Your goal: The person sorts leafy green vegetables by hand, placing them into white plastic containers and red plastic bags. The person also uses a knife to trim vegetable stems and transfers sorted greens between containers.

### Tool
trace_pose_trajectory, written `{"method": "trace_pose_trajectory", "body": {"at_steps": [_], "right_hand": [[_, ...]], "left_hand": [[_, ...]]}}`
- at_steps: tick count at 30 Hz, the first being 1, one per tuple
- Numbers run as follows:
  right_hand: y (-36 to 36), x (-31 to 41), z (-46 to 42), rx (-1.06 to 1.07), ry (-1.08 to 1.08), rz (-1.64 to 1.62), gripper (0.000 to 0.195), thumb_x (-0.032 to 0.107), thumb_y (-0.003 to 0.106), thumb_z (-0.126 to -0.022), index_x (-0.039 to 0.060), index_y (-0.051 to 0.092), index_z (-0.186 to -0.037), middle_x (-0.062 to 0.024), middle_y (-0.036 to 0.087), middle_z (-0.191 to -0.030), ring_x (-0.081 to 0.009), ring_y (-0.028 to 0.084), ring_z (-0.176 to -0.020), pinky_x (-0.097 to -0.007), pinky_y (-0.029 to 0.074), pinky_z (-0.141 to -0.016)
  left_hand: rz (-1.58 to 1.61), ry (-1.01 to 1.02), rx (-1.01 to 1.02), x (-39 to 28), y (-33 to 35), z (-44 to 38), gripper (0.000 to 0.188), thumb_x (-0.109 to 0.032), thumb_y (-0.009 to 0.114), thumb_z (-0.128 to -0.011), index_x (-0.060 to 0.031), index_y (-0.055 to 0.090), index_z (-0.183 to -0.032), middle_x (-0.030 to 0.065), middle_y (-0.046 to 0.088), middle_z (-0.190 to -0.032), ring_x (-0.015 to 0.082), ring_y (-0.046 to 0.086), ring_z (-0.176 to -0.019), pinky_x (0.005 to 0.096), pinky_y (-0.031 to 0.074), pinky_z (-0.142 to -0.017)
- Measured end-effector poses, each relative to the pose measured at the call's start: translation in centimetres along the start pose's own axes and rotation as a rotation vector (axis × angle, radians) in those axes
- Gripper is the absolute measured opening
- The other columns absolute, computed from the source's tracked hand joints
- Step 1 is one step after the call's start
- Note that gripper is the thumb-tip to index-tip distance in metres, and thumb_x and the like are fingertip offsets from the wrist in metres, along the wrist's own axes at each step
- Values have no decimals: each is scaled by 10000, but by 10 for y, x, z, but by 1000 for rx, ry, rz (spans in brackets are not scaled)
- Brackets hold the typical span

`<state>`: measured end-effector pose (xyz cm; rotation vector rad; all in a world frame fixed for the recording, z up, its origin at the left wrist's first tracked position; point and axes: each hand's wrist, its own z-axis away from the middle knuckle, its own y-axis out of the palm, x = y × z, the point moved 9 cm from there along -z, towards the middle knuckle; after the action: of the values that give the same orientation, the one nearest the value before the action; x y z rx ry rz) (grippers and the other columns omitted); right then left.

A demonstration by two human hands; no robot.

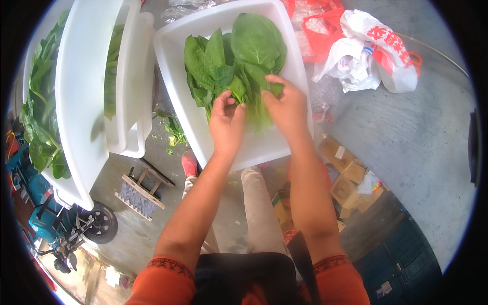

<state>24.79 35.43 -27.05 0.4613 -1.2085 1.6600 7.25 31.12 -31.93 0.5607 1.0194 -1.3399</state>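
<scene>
Green leafy vegetables (pixel 257 42) with broad leaves and pale stems lie in a white plastic tub (pixel 267 154) before me. My left hand (pixel 227 124) is over the lower middle of the bunch, thumb and fingertips at a small leaf; whether it grips the leaf is unclear. My right hand (pixel 288 105) is on the right side of the greens, its thumb and index finger around a leaf and stems. The stems between my hands are slightly blurred, and their lower ends point towards me.
White tubs (pixel 82 87) with more greens (pixel 42 99) stand at the left. Leaf scraps (pixel 173 131) and a small folding stool (pixel 143 190) are on the floor. Plastic bags (pixel 381 53) lie at the upper right, cardboard boxes (pixel 343 164) at the right. A wheeled vehicle (pixel 95 221) stands lower left.
</scene>
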Motion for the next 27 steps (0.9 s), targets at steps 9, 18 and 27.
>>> {"method": "trace_pose_trajectory", "body": {"at_steps": [9,18,27], "right_hand": [[-15,29,-29,-12,-164,-54,425,140,635,-788,18,539,-1183,-74,619,-803,-132,564,-682,-269,458,-627],[18,-58,4,-173,-40,-153,571,91,650,-756,-30,429,-1269,-161,579,-1106,-239,570,-952,-323,477,-796],[49,-50,4,104,159,-441,480,63,627,-785,-28,463,-1227,-105,612,-992,-153,587,-866,-278,478,-738]], "left_hand": [[36,123,105,-6,1,-5,424,-5,581,-799,-43,518,-1216,63,557,-991,121,541,-829,241,466,-755],[18,1,-33,24,-6,10,469,-92,562,-810,81,457,-1233,150,598,-1026,157,566,-873,271,470,-780],[117,-163,-14,21,20,-4,358,-155,536,-803,82,541,-1071,184,634,-915,242,600,-739,318,467,-694]]}}
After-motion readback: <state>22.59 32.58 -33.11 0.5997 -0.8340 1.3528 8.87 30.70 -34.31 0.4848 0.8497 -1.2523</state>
